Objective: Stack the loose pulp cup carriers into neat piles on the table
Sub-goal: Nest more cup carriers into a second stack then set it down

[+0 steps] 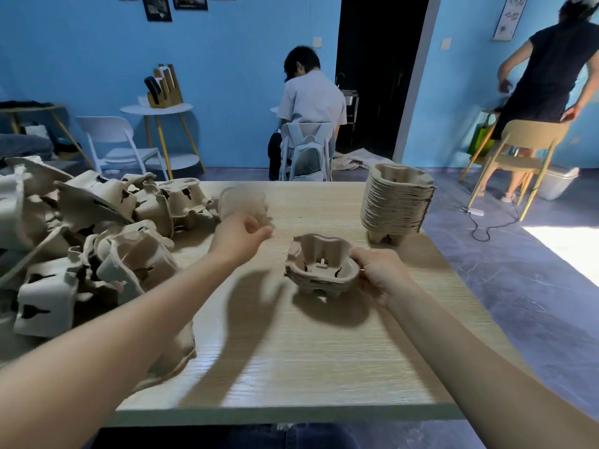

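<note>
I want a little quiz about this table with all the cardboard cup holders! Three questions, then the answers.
1. True or false: the tall neat stack of brown pulp cup carriers stands at the far right of the pale wooden table.
2. Which hand grips the short pile of carriers mid-table: A left, B right?
3. Fill in: the messy heap of loose carriers lies on the table's ___ side.

Key: 1 true. 2 B, the right hand; the left hand is blurred by a loose carrier. 3 left.
</note>
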